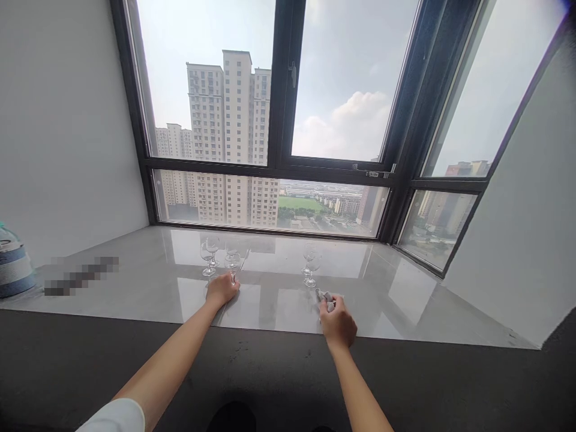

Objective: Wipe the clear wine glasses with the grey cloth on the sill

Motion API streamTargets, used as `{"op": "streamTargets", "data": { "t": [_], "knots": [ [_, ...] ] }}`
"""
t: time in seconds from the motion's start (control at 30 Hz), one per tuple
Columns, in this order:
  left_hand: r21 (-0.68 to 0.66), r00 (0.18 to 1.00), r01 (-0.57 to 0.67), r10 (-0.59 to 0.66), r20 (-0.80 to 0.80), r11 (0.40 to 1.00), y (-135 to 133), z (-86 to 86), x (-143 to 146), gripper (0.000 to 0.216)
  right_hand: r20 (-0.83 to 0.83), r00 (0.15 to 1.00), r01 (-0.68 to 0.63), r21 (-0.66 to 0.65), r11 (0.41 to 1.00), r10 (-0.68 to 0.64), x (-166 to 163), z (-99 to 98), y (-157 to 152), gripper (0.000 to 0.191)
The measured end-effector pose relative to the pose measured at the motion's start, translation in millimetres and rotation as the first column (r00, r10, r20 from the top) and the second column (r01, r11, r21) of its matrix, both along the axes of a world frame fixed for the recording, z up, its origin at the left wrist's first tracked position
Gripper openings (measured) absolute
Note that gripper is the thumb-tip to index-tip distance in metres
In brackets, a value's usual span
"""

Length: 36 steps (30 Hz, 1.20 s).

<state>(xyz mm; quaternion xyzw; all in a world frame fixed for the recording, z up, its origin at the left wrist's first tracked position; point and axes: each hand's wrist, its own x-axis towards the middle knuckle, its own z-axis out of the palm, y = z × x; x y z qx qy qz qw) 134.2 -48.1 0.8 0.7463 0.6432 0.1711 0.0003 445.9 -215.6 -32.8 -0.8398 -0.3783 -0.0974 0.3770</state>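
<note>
Several clear wine glasses stand on a glossy grey window sill (135,282). My left hand (221,289) is closed round the foot of one wine glass (232,261), with another glass (208,257) just to its left. My right hand (336,323) is closed on a small grey cloth (326,298) that rests on the sill. A third glass (311,264) stands upright a little beyond that cloth, apart from my fingers.
A blue and white striped container (13,267) sits at the far left of the sill. A dark-framed window (283,120) rises behind the glasses, white walls flank both sides. A dark surface (270,366) runs along the near edge.
</note>
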Motion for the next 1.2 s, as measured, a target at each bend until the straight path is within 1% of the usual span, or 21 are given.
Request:
{"op": "streamTargets", "data": {
  "t": [0.33,0.53,0.7,0.77,0.87,0.97,1.03,1.1,1.2],
  "knots": [
    [-0.003,1.000,-0.001,0.001,-0.013,1.000,0.0,0.4,-0.4,0.034,-0.007,1.000,0.011,-0.014,1.000,-0.011,-2.6,3.2,-1.7,0.027],
    [-0.010,1.000,-0.004,0.003,-0.030,1.000,-0.9,-0.2,-0.2,0.034,-0.017,1.000,-0.008,-0.011,1.000,0.008,-2.3,3.7,-2.7,0.028],
    [-0.034,0.999,0.033,-0.035,-0.039,0.999,1.6,-1.4,-4.0,0.034,0.007,1.000,-0.003,-0.008,1.000,0.003,-0.9,2.9,-2.3,0.026],
    [-0.057,0.998,0.057,-0.059,-0.032,0.997,-2.0,-2.0,-3.2,0.032,0.013,1.000,-0.005,-0.010,1.000,0.005,-0.6,2.4,-2.3,0.027],
    [-0.084,0.989,0.144,-0.146,-0.024,0.986,-21.1,-4.7,6.5,0.029,0.009,1.000,-0.007,-0.011,1.000,0.007,-0.9,2.8,-2.9,0.027],
    [-0.066,0.977,0.213,-0.214,-0.007,0.975,-54.0,-10.3,25.1,0.029,-0.004,1.000,-0.005,-0.010,1.000,0.005,-1.7,4.9,-4.0,0.027],
    [-0.021,0.974,0.226,-0.226,0.001,0.974,-76.0,-13.8,37.9,0.027,-0.014,1.000,-0.008,-0.013,1.000,0.008,-2.3,6.5,-4.6,0.027],
    [0.037,0.978,0.210,-0.211,0.003,0.977,-92.6,-15.1,47.4,0.026,-0.020,1.000,-0.011,-0.019,1.000,0.010,-2.7,7.6,-4.7,0.027],
    [0.097,0.984,0.177,-0.177,-0.013,0.979,-104.8,-13.0,53.5,0.025,-0.017,1.000,-0.012,-0.017,1.000,0.011,-3.2,8.1,-4.7,0.027]
  ]
}}
